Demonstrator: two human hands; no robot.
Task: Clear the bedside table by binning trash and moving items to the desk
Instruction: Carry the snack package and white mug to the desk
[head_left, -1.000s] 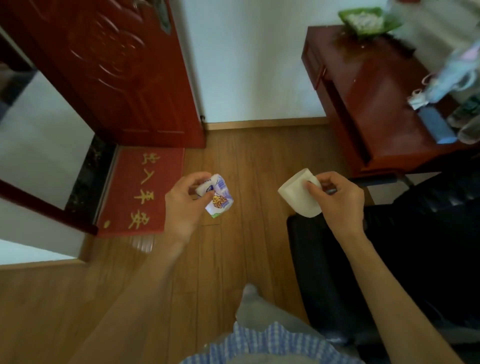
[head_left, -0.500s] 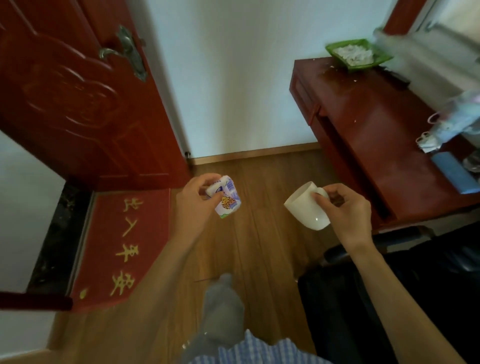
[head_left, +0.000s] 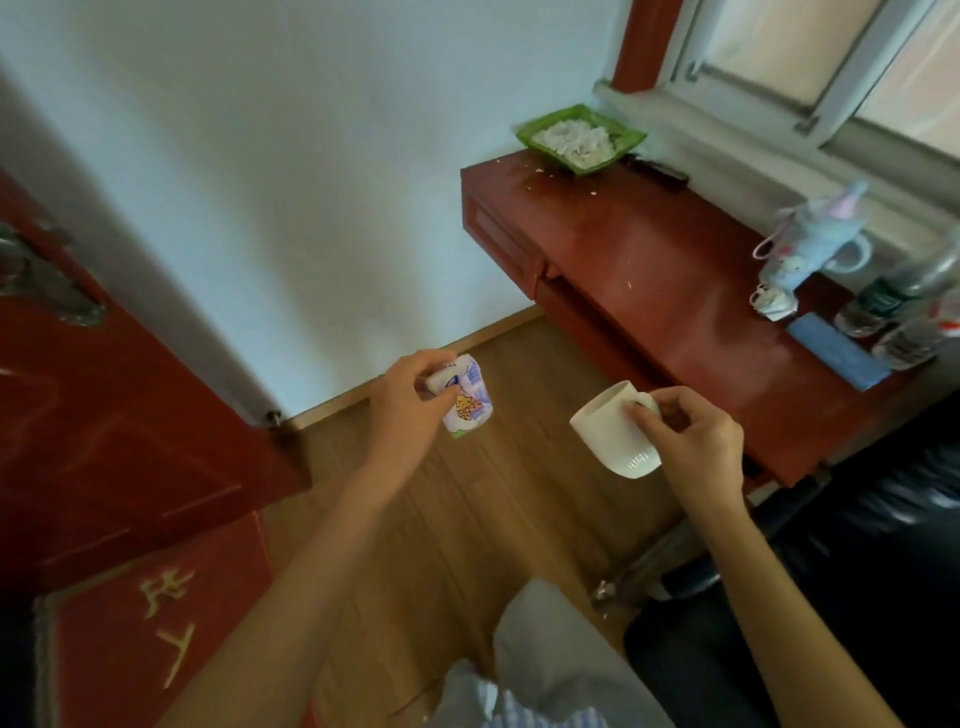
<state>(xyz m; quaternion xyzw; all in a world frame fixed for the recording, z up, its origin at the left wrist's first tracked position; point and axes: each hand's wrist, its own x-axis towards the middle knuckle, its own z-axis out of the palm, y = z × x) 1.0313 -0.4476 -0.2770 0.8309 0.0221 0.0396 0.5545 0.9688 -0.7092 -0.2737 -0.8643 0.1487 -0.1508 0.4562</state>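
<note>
Left hand (head_left: 410, 402) pinches a crumpled wrapper (head_left: 466, 402); right hand (head_left: 693, 441) grips a white mug (head_left: 613, 434) by its handle, desk (head_left: 675, 291) at 1 o'clock.

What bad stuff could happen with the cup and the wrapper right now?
The white mug is tilted in the right hand, held by its handle over the wooden floor; it might slip and break. The crumpled packet is only pinched by the left hand, so it could drop. The desk holds bottles the mug might knock.
</note>
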